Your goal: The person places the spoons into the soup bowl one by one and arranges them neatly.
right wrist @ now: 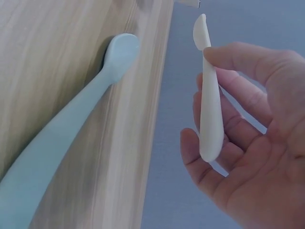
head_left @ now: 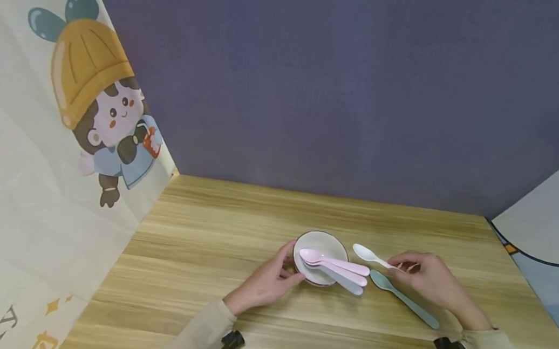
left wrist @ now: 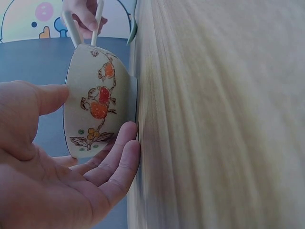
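Note:
A small cream bowl (head_left: 321,239) stands on the table, with painted birds and berries on its outer wall. My left hand (head_left: 267,284) holds it from the left, thumb at the rim and fingers curved along its side. Two pink spoons (head_left: 348,266) and a pale grey-lilac spoon (head_left: 347,283) lie in the bowl, handles sticking out over the right rim. To the right of the bowl, my right hand (head_left: 430,279) pinches a white spoon (right wrist: 211,109) between thumb and fingers, its head pointing toward the bowl. Below it, a pale green spoon (head_left: 409,301) lies flat on the table.
The wooden table (head_left: 180,275) ends at a dark blue-grey panel (head_left: 314,90) behind. At the left hangs a white sheet (head_left: 11,177) with a cartoon child, and a printed sheet (head_left: 543,225) is at the right. Black straps (head_left: 452,348) sit at both wrists.

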Available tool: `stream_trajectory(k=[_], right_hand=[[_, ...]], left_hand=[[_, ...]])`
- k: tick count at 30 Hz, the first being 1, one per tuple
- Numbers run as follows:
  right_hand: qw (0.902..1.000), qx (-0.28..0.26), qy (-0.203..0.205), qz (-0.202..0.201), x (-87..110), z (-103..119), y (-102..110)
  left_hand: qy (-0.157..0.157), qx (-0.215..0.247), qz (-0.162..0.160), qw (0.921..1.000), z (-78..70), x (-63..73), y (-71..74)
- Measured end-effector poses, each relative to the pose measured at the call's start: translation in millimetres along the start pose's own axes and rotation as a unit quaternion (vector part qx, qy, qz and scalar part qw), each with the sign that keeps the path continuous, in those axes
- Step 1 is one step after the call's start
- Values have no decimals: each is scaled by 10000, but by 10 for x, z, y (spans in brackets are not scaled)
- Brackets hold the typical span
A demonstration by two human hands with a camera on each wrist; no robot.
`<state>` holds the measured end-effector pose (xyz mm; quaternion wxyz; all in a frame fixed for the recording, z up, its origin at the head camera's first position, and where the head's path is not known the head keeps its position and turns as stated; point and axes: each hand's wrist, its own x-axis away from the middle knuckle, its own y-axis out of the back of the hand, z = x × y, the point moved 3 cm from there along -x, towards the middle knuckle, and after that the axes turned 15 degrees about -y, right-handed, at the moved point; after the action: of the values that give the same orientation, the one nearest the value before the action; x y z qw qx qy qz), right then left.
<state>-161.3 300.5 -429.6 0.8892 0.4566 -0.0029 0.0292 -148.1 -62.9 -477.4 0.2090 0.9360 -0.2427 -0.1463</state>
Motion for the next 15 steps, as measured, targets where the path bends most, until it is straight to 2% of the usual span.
stream_trajectory(k=[15], right_hand=[[9995,-1,316,24,-71,141,-21]], left_hand=[[9,17,-1,10000,-23,9,1]])
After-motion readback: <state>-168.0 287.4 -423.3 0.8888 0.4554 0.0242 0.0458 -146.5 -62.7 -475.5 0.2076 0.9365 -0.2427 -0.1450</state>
